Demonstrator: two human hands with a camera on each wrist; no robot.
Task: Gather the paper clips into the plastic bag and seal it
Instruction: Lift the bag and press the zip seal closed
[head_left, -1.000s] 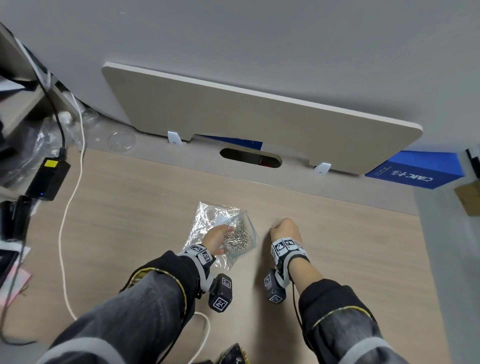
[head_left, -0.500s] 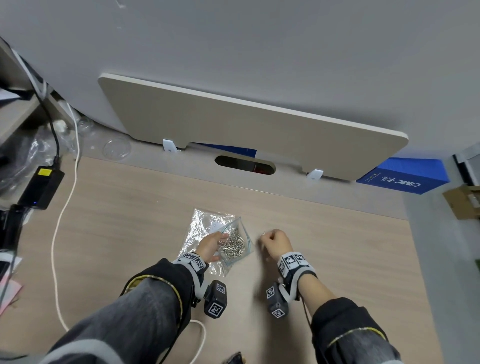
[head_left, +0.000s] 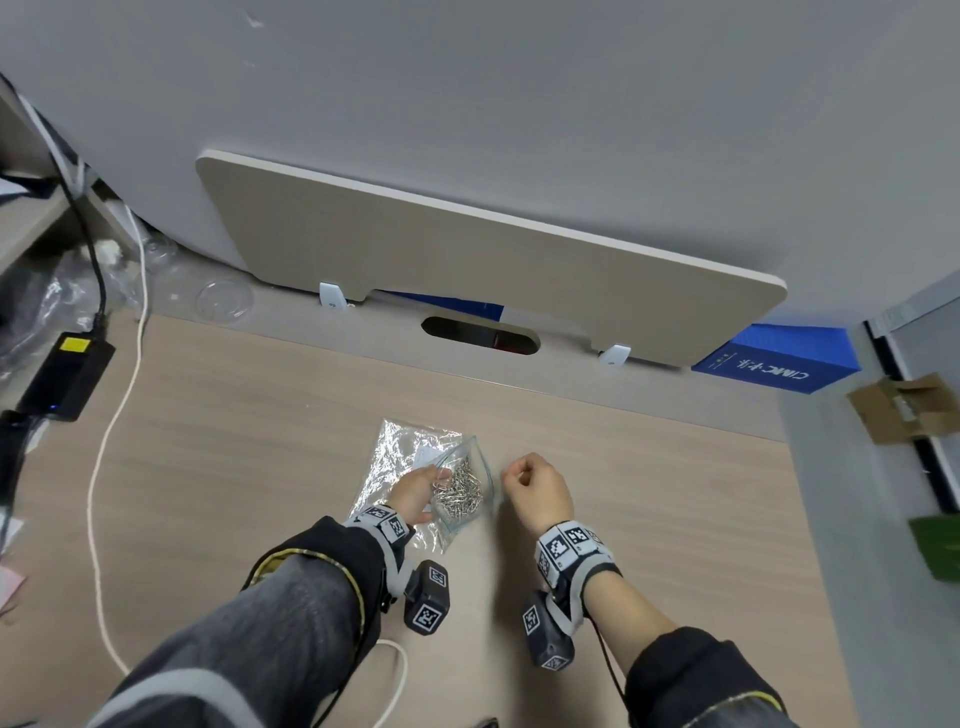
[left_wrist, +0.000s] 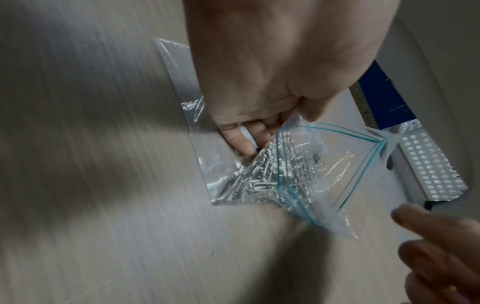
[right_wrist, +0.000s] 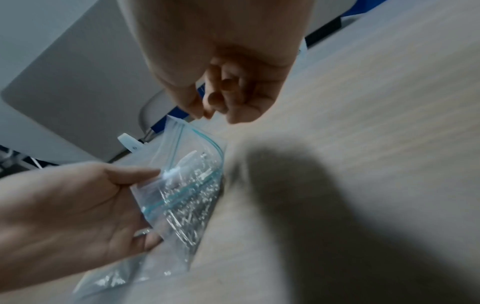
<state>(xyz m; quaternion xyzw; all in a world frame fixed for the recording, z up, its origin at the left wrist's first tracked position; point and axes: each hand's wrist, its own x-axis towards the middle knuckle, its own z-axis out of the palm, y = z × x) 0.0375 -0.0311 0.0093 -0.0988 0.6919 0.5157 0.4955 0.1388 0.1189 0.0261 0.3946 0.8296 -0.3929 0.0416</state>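
Observation:
A clear zip bag (head_left: 480, 462) with a blue seal strip lies on the wooden table, holding a pile of silver paper clips (head_left: 462, 491). My left hand (head_left: 415, 491) grips the bag's near lip between thumb and fingers and holds the mouth open toward the right; the left wrist view shows the bag (left_wrist: 324, 168) and the clips (left_wrist: 254, 181) inside. My right hand (head_left: 511, 473) hovers just right of the mouth with fingers curled, thumb and forefinger pinched on what looks like a single clip, barely visible. In the right wrist view that pinch (right_wrist: 206, 114) sits right above the bag (right_wrist: 187, 185).
A crinkled clear wrapper (head_left: 400, 447) lies under the bag. A black power adapter (head_left: 65, 374) and a white cable (head_left: 111, 441) lie at the left. At the back are a beige panel (head_left: 493, 249), a cable slot (head_left: 480, 335) and a blue box (head_left: 779, 364).
My right hand has moved left, from a short way off to the bag's open mouth. The left hand has kept its hold on the bag.

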